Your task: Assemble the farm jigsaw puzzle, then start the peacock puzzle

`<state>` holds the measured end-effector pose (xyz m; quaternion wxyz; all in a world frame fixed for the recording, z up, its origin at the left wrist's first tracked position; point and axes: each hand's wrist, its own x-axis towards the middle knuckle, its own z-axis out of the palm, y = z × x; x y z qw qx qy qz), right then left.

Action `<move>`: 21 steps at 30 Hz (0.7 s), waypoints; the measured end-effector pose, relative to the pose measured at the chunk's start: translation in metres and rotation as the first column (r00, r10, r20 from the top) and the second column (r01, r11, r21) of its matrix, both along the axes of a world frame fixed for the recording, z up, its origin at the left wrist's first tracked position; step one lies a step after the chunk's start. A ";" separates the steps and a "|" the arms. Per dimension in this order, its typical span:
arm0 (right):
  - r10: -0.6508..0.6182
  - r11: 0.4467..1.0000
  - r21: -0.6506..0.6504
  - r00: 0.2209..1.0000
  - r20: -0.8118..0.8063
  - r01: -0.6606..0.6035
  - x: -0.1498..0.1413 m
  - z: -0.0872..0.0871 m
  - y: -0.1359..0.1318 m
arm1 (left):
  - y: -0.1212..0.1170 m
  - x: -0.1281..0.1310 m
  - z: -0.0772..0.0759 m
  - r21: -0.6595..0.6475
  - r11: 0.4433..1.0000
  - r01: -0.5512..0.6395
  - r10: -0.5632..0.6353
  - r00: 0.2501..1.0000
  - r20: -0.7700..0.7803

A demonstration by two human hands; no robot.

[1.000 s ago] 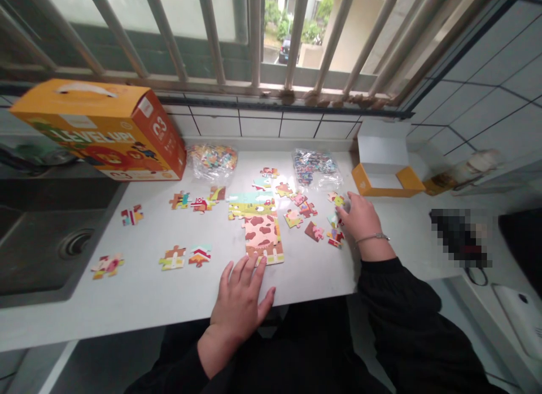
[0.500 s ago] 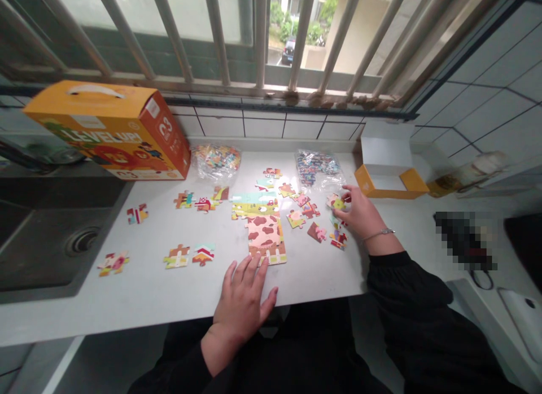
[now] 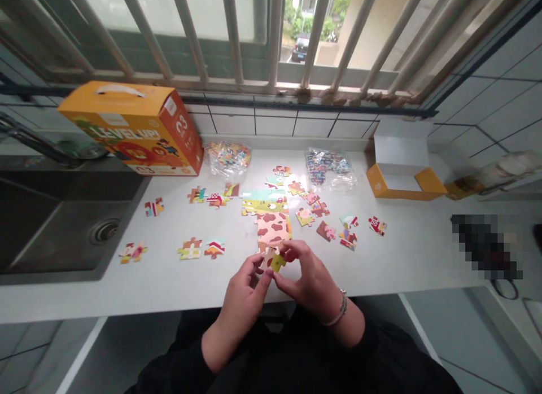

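A yellow-green and pink puzzle piece (image 3: 277, 263) is between my two hands, just above the near end of the partly joined puzzle (image 3: 273, 227). My right hand (image 3: 311, 281) pinches it from the right. From the left, the fingers of my left hand (image 3: 245, 289) close on the same piece, thumb against its near edge. The joined part shows a cow's brown-spotted body under a green field; its lower rows are partly hidden by the hands. Loose puzzle pieces lie on both sides, among them a pink-and-brown one (image 3: 326, 230) and a red barn one (image 3: 376, 225).
An orange box (image 3: 135, 134) stands at the back left beside the sink (image 3: 55, 230). Two clear bags of pieces, one left (image 3: 228, 161) and one right (image 3: 330, 168), lie by the wall. An opened orange-and-white box (image 3: 402, 176) and a bottle (image 3: 495, 174) are at the right.
My right hand has brought the yellow-green piece from the right-hand group to my left hand. My left hand has closed on it. The camera view has shifted slightly.
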<state>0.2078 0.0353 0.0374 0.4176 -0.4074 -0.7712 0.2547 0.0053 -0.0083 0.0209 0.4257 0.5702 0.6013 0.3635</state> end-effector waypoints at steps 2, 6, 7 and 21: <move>0.028 1.000 -0.002 1.000 0.010 -0.028 -0.009 -0.002 -0.007 | 0.008 0.000 0.001 -0.158 0.987 0.021 0.004 0.987 0.160; -0.009 1.000 -0.016 0.996 0.093 0.011 0.006 -0.007 -0.001 | 0.031 -0.020 0.000 -0.218 0.975 -0.050 0.082 0.987 0.141; -0.038 0.999 -0.020 0.993 0.114 0.041 0.013 -0.009 0.002 | 0.037 -0.028 0.001 -0.194 0.978 -0.072 0.086 0.994 0.062; -0.107 0.994 0.010 0.957 0.269 0.108 0.038 -0.041 0.012 | 0.113 -0.062 -0.003 0.080 0.904 0.420 -0.312 0.777 -0.547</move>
